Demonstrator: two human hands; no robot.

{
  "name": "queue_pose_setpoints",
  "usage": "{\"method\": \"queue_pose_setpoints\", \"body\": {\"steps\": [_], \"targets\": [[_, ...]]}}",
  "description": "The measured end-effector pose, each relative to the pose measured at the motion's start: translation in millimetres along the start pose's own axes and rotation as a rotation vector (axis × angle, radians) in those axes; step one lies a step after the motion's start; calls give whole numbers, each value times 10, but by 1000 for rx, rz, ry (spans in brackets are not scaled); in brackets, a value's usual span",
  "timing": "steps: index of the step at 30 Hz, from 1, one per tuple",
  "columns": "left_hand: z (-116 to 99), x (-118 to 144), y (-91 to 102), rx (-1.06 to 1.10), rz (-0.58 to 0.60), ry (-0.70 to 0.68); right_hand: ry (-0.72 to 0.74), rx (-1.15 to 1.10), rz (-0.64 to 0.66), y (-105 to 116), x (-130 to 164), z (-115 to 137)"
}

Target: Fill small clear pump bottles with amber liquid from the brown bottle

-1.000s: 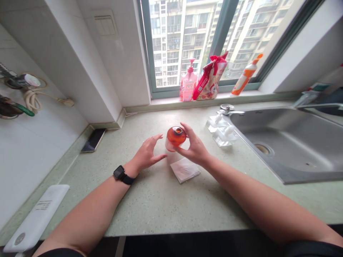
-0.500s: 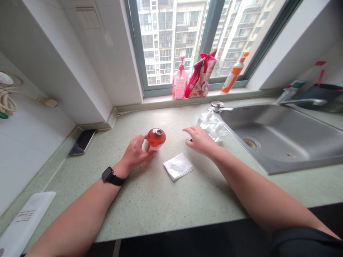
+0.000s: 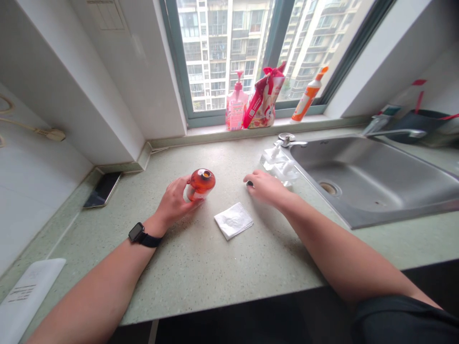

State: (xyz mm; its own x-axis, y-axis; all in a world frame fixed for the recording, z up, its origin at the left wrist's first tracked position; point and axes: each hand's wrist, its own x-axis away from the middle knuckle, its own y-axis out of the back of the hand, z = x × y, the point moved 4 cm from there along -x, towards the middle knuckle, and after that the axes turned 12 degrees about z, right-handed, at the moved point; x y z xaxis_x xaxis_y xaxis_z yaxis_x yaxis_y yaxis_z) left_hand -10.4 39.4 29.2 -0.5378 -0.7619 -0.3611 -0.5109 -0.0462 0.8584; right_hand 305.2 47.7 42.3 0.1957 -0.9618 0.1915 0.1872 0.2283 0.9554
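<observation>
My left hand (image 3: 174, 201) grips an amber orange bottle (image 3: 201, 184) with an open neck, standing on the green speckled counter (image 3: 215, 267). A black watch sits on that wrist. My right hand (image 3: 264, 187) rests on the counter to the right, its fingers curled over a small dark object (image 3: 249, 183), likely a cap, mostly hidden. A folded white tissue (image 3: 233, 220) lies between the two hands, nearer to me. Clear plastic packets with white pump parts (image 3: 280, 162) lie just beyond my right hand.
A steel sink (image 3: 369, 177) fills the right side, with a tap (image 3: 390, 133). On the window sill stand a pink pump bottle (image 3: 235, 106), a red pouch (image 3: 263, 100) and an orange bottle (image 3: 308, 98). A phone (image 3: 102, 189) lies at the left corner, a white device (image 3: 25, 296) at the near left.
The bottle passed from my right hand to my left hand and moved left. My right hand went right and came down on the small dark object. The view shifted slightly.
</observation>
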Motion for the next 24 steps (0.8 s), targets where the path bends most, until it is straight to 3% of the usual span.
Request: {"method": "queue_pose_setpoints", "body": {"steps": [3, 5, 9, 12, 18, 24], "targets": [[-6, 2, 15, -32, -9, -9, 148, -238, -218, 72, -31, 74], [-25, 1, 34, -51, -17, -21, 241, -479, -291, 82, -60, 105], [-79, -1, 72, -84, -31, -55, 356, -961, -244, 28, -94, 182], [-118, 0, 81, -125, -19, -72, 410, -1187, -223, 8, -48, 283], [-174, 3, 60, -179, 13, -97, 471, -1371, -223, -26, 36, 452], [-178, 13, 51, -178, 52, -66, 534, -1343, -185, -106, 8, 475]]}}
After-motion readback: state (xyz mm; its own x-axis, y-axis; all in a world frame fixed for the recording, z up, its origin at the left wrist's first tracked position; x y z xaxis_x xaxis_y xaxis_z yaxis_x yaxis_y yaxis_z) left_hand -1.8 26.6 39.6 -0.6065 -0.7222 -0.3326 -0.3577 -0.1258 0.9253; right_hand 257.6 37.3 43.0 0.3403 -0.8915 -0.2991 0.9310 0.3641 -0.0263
